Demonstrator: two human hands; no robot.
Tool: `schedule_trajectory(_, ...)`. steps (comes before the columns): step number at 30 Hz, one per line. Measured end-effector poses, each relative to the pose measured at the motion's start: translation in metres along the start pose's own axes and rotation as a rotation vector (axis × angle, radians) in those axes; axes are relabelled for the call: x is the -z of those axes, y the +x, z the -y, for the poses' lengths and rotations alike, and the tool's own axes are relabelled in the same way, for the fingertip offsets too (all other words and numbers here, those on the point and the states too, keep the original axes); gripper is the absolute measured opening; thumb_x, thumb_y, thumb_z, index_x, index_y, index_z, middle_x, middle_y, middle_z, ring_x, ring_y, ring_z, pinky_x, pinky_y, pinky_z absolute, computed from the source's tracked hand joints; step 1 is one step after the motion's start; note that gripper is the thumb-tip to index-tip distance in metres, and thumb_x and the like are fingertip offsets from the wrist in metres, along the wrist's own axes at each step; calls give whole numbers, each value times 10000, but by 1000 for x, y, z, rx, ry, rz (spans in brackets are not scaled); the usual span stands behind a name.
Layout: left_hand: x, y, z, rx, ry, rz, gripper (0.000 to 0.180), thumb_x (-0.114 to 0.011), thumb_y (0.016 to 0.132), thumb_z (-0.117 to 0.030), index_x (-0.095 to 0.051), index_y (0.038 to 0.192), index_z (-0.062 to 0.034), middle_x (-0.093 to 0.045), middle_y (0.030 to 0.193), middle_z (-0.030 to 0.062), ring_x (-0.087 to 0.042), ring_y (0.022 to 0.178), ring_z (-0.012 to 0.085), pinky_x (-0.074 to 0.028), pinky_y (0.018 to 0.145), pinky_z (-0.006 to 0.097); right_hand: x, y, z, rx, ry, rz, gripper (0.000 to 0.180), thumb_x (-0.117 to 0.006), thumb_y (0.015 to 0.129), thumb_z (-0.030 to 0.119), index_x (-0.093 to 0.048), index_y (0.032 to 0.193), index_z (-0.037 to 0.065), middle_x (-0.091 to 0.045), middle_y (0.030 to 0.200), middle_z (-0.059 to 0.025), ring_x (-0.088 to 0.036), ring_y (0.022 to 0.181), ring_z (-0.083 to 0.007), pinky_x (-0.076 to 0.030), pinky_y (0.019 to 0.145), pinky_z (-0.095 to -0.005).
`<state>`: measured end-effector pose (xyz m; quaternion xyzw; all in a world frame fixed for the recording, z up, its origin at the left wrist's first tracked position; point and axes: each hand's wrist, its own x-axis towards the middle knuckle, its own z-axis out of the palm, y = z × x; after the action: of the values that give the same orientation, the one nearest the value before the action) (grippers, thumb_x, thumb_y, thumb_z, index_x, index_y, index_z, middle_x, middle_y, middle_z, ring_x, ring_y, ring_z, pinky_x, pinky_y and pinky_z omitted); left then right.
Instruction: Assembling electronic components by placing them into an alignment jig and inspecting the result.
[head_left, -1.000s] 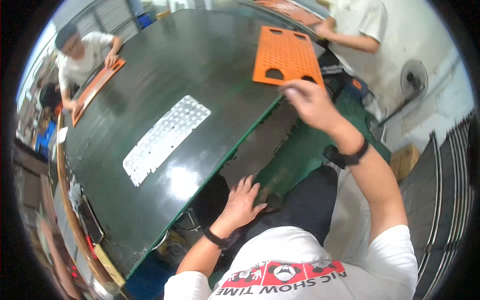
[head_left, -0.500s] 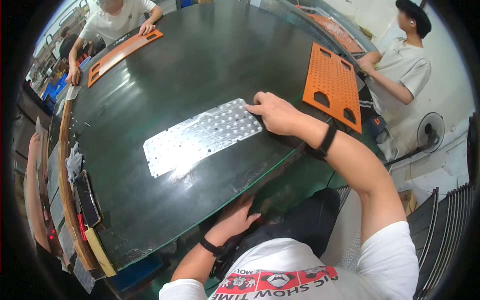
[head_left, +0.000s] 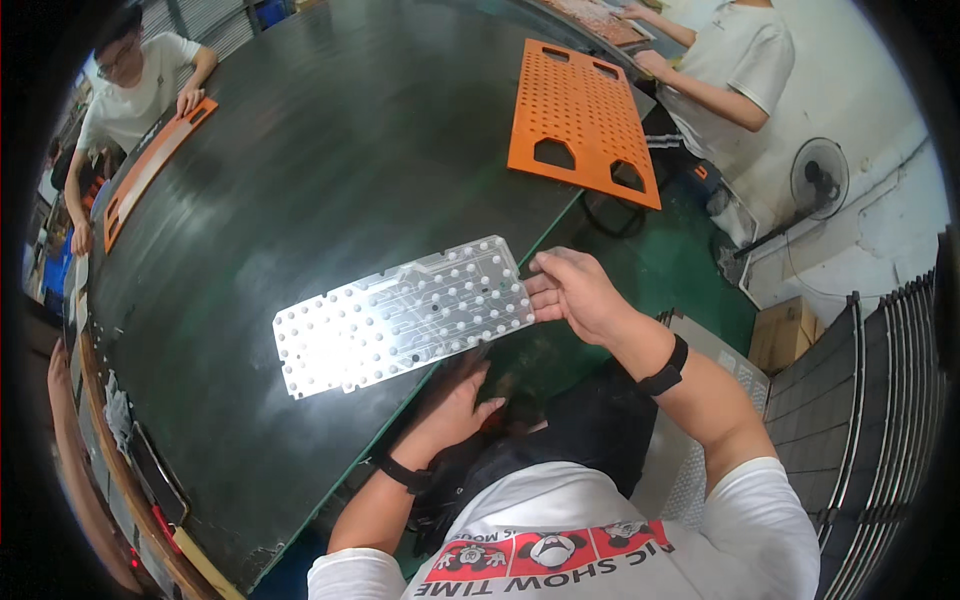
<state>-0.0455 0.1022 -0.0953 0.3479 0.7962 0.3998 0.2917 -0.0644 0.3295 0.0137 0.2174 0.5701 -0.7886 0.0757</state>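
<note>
A thin, translucent keyboard membrane sheet (head_left: pixel 410 310) with rows of small domes lies on the dark table, its near right part past the green-lined edge. My right hand (head_left: pixel 580 295) is at its right end, palm turned partly up. Its fingers meet or reach under the short edge, the tips partly hidden, while the thumb stands apart above them. Just off the table edge, below the sheet, my left hand (head_left: pixel 450 408) has its fingers stretched and thumb spread. Nothing shows in it, and its fingertips come close to the sheet's lower edge.
An orange perforated plate (head_left: pixel 585 120) juts over the table's right edge near a co-worker (head_left: pixel 735 65). Another co-worker (head_left: pixel 140 80) handles an orange board (head_left: pixel 150 180) at far left. A phone (head_left: pixel 158 475) lies by the wooden rim (head_left: pixel 100 400). Right stand a fan (head_left: pixel 820 180) and a rack (head_left: pixel 860 400).
The membrane sheet has come nearer and now overhangs the table edge. My right hand has gone from pressing on its corner to beside its right end. The view has shifted too.
</note>
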Motion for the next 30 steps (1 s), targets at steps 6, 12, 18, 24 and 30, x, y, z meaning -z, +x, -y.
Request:
schedule_trajectory(6,6,2,-12,-40,75,-96,582,-654,834,-239,-451,1299,47,-437,1334,255,-411,1244,392,-348,1024,421,-3,14,21,-18,-164,177,338,-515,946,244,-538,1052,-76,-632,826,-130,-665,685,-187,-552,583,-275)
schedule_trajectory(12,9,13,-26,-15,-12,-118,572,-621,878,-240,-424,1281,117,-429,1311,337,-419,1244,418,-341,1033,419,-10,6,17,108,-270,97,307,-530,941,167,-576,1041,-121,-654,865,-138,-670,699,-177,-554,603,-290)
schedule_trajectory(18,12,23,-47,-59,121,-197,452,-628,856,-219,-512,1243,-16,-522,1232,249,-485,1139,423,-388,972,442,48,-37,2,233,-186,-27,249,-531,946,157,-624,981,-72,-646,788,-70,-623,662,-113,-508,557,-250)
schedule_trajectory(24,-21,53,-46,-376,594,-408,511,-671,808,-199,-513,1258,-16,-470,1302,242,-412,1218,453,-339,1016,495,140,-98,-38,245,-122,-347,246,-517,960,179,-611,1006,-44,-657,819,-75,-618,653,-98,-510,570,-218)
schedule_trajectory(30,-72,97,-59,-593,606,-41,693,-700,750,-194,-409,1354,-16,-421,1348,260,-374,1258,458,-284,1056,524,211,-164,-133,254,64,-622,252,-520,961,199,-626,1023,-22,-648,803,-28,-597,662,-77,-495,596,-225)
